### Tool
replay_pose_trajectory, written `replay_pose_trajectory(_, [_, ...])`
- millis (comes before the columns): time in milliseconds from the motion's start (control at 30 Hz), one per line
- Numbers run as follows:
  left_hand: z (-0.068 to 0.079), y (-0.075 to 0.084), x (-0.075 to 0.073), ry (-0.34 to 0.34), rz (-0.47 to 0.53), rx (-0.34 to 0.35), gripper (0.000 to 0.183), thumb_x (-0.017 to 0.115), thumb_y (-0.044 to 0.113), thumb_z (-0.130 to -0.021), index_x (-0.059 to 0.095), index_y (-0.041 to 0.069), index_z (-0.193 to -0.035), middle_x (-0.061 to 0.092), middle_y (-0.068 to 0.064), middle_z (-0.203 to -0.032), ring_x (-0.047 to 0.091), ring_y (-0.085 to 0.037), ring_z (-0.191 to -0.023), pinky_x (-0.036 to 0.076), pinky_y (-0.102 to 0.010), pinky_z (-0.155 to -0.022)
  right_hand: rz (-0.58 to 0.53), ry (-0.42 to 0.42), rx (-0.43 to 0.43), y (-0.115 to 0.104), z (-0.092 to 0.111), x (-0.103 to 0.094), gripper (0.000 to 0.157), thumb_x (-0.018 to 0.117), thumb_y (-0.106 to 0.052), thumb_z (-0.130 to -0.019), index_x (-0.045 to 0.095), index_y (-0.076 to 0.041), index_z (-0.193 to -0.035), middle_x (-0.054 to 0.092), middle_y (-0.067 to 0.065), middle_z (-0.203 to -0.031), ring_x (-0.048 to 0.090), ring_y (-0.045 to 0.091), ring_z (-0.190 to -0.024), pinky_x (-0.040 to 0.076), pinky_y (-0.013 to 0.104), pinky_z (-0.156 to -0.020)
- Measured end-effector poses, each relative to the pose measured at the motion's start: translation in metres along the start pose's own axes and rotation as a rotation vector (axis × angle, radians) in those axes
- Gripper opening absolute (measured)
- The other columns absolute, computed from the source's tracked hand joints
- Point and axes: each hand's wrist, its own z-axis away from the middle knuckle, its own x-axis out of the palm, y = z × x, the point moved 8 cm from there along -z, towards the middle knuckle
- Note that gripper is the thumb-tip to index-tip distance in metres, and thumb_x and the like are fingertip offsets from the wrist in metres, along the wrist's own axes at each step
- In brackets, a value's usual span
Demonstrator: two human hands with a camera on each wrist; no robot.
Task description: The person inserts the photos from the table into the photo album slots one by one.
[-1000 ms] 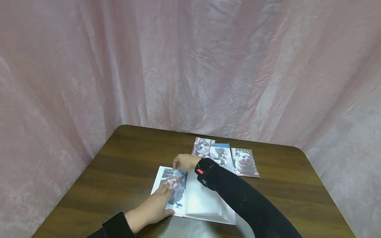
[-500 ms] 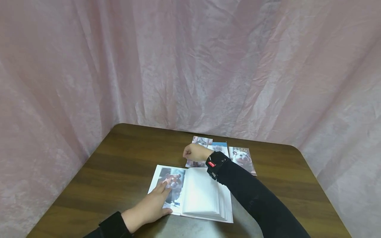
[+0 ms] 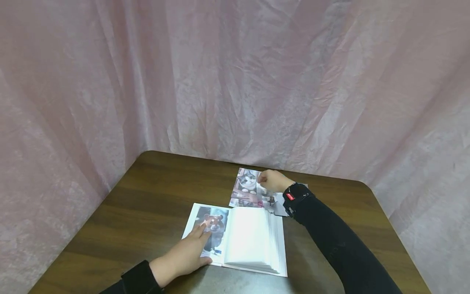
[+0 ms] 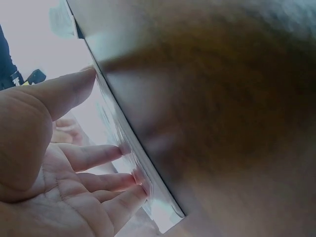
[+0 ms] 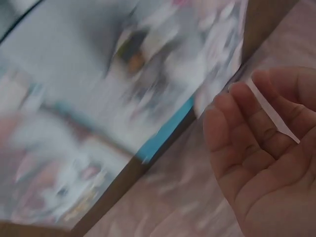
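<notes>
An open photo album [image 3: 247, 234] lies on the table, its right side a stack of blank white pages. A picture [image 3: 217, 222] of a pinkish bear-like animal shows on its left page. My left hand [image 3: 185, 253] rests on that page with its fingers straight; in the left wrist view the fingertips touch the album's edge. Over the loose pictures behind the album hovers my right hand [image 3: 273, 181], fingers loosely bent, nothing seen between them. Beside it lies a cat picture [image 3: 247, 181]. The right wrist view shows a blurred grey-white picture [image 5: 94, 64] and a white-animal picture [image 5: 54, 168].
The brown wooden table [image 3: 165, 183] has rounded back corners. A pink curtain [image 3: 235, 81] hangs behind it. My right wrist and sleeve cover part of the loose pictures.
My right hand has moved from the album's top edge rightward and back, over the loose pictures. More of the cat picture shows now. My left hand has stayed on the left page.
</notes>
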Motion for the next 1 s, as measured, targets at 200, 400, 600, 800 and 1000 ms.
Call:
replay_pose_trajectory(200, [0.001, 0.004, 0.001, -0.004, 0.011, 0.003, 0.075, 0.078, 0.035, -0.086, 0.05, -0.01, -0.139, 0.034, -0.034, -0.152, 0.031, -0.051, -0.141, 0.036, -0.06, -0.108, 0.01, 0.055, 0.077, 0.057, 0.02, -0.019, 0.027, 0.055, -0.007, -0.098, 0.064, 0.006, -0.12, 0.066, 0.022, -0.12, 0.06, 0.04, -0.116, 0.05, 0.051, -0.097])
replay_pose_trajectory(400, [0.001, 0.006, 0.001, 0.005, 0.004, 0.002, 0.075, 0.079, 0.035, -0.086, 0.051, -0.01, -0.139, 0.035, -0.034, -0.152, 0.032, -0.051, -0.141, 0.036, -0.06, -0.108, -0.002, 0.071, 0.167, 0.105, 0.035, -0.025, 0.033, 0.054, -0.006, -0.095, 0.061, 0.01, -0.123, 0.062, 0.028, -0.122, 0.057, 0.045, -0.118, 0.048, 0.055, -0.097])
replay_pose_trajectory(600, [-0.001, 0.005, 0.002, -0.001, 0.004, -0.003, 0.076, 0.079, 0.036, -0.085, 0.052, -0.01, -0.137, 0.036, -0.034, -0.151, 0.033, -0.052, -0.14, 0.037, -0.061, -0.108, -0.034, 0.082, 0.236, 0.134, 0.045, -0.019, 0.039, 0.059, -0.006, -0.094, 0.056, 0.013, -0.128, 0.058, 0.033, -0.127, 0.054, 0.049, -0.121, 0.047, 0.057, -0.097])
replay_pose_trajectory(800, [-0.001, 0.005, 0.003, -0.005, -0.004, -0.007, 0.075, 0.079, 0.037, -0.085, 0.053, -0.01, -0.137, 0.037, -0.033, -0.151, 0.033, -0.051, -0.14, 0.038, -0.06, -0.107, -0.052, 0.097, 0.269, 0.148, 0.048, -0.014, 0.048, 0.063, -0.007, -0.091, 0.052, 0.01, -0.135, 0.057, 0.032, -0.131, 0.059, 0.046, -0.111, 0.048, 0.056, -0.094])
replay_pose_trajectory(1000, [0.0, 0.007, 0.002, -0.012, 0.005, -0.01, 0.074, 0.079, 0.036, -0.085, 0.053, -0.009, -0.138, 0.037, -0.032, -0.151, 0.033, -0.051, -0.14, 0.038, -0.06, -0.107, -0.01, 0.04, 0.295, 0.16, 0.049, -0.001, 0.063, 0.072, -0.009, -0.084, 0.05, 0.004, -0.142, 0.067, 0.021, -0.111, 0.058, 0.02, -0.061, 0.049, 0.037, -0.065])
